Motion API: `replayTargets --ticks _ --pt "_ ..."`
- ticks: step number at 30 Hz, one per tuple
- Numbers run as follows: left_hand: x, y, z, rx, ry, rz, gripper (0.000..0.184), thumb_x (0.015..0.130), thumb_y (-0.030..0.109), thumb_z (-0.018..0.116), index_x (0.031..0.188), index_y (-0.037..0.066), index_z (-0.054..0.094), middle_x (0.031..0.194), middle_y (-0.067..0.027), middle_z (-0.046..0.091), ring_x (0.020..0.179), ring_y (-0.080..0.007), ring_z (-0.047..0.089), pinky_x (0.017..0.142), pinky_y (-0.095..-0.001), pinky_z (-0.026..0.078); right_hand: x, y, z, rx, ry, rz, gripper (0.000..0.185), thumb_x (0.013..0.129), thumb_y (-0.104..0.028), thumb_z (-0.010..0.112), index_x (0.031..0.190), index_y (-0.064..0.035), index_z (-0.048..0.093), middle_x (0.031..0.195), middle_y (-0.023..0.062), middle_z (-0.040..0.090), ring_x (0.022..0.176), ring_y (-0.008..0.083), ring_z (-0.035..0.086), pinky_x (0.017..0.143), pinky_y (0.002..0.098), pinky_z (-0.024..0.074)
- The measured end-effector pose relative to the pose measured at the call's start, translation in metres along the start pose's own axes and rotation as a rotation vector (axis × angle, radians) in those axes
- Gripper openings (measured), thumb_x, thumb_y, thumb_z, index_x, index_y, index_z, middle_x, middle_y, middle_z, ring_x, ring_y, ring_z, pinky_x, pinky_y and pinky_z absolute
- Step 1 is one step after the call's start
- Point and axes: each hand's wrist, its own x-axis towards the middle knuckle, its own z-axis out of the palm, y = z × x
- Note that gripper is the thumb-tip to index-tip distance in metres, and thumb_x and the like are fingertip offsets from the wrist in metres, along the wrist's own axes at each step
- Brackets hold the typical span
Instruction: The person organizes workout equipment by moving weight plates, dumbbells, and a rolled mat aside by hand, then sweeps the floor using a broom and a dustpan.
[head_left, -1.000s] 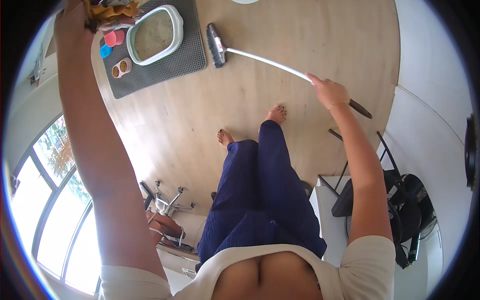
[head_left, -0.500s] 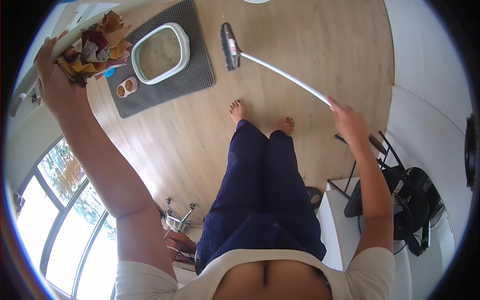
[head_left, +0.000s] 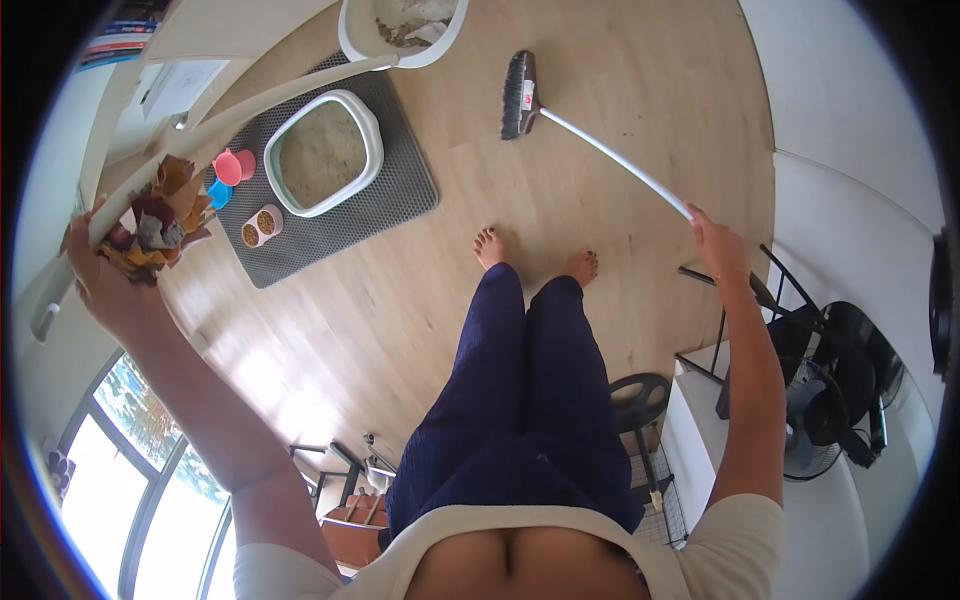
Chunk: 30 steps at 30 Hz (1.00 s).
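My left hand (head_left: 105,280) is closed at the upper left around the cream pole (head_left: 270,105) of a long-handled dustpan. The pole runs up to its white pan (head_left: 352,35), which has dark debris and pale scraps inside. A bunch of brown, yellow and dark red dried leaves or crumpled paper (head_left: 165,222) sits against the same hand; how it is held is hidden. My right hand (head_left: 720,248) grips the white handle (head_left: 620,160) of a broom. Its dark-bristled head (head_left: 519,95) rests on the wooden floor, apart from the pan.
On a grey mat (head_left: 410,190) stand a white-rimmed litter box (head_left: 372,135), a double food bowl (head_left: 262,226), a pink container (head_left: 234,167) and a blue item (head_left: 220,194). A black-framed chair (head_left: 775,310) and fan (head_left: 812,420) are at right. Windows (head_left: 120,480) line the lower left.
The dustpan's pan has come into view at the top. My left hand and the leafy bunch sit lower in view, and the broom head has moved right.
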Motion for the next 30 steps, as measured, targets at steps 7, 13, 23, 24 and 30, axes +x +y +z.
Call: replayTargets --ticks 7,13,23,24,30 --pt "-0.012 -0.002 -0.038 0.029 0.134 0.101 0.026 0.080 0.027 0.058 0.096 0.007 0.057 0.081 -0.0009 0.050 0.066 -0.0073 0.045 0.057 -0.0217 0.045 0.011 -0.081 -0.039 0.045 0.172 -0.241 0.038 0.089 -0.020 0.045 0.124 -0.0349 0.047 0.077 0.0128 0.062 0.067 0.0320 0.062 0.058 0.0418 0.0494" --pt "-0.028 0.006 -0.074 0.170 0.160 0.054 0.032 0.086 0.031 0.052 0.105 0.005 0.052 0.098 -0.0038 0.051 0.073 -0.0099 0.046 0.070 -0.0219 0.046 0.146 -0.212 -0.063 0.090 0.146 -0.308 0.031 0.090 -0.020 0.043 0.118 -0.0308 0.050 0.083 0.0083 0.064 0.078 0.0278 0.064 0.061 0.0399 0.0506" --pt "-0.067 -0.028 -0.067 0.257 0.201 0.036 0.022 0.086 0.028 0.053 0.093 0.007 0.050 0.085 -0.0042 0.055 0.062 -0.0065 0.048 0.055 -0.0221 0.048 0.053 0.010 0.004 0.071 0.038 0.014 0.032 0.093 -0.032 0.040 0.125 -0.0339 0.045 0.078 0.0107 0.064 0.071 0.0301 0.063 0.063 0.0426 0.0494" --pt "-0.078 -0.026 -0.049 0.229 0.282 0.020 0.021 0.084 0.026 0.052 0.091 0.007 0.050 0.081 -0.0032 0.052 0.059 -0.0061 0.046 0.054 -0.0209 0.046 0.048 0.010 -0.006 0.068 0.047 0.011 0.032 0.093 -0.032 0.040 0.125 -0.0339 0.045 0.078 0.0107 0.064 0.071 0.0301 0.063 0.063 0.0426 0.0494" --pt "-0.116 -0.040 -0.042 0.258 0.247 -0.097 0.019 0.085 0.024 0.046 0.087 0.006 0.049 0.072 -0.0006 0.045 0.054 -0.0053 0.042 0.048 -0.0189 0.039 0.132 -0.102 -0.066 0.158 0.194 -0.217 0.033 0.093 -0.028 0.042 0.124 -0.0326 0.046 0.073 0.0124 0.063 0.068 0.0303 0.063 0.059 0.0433 0.0488"
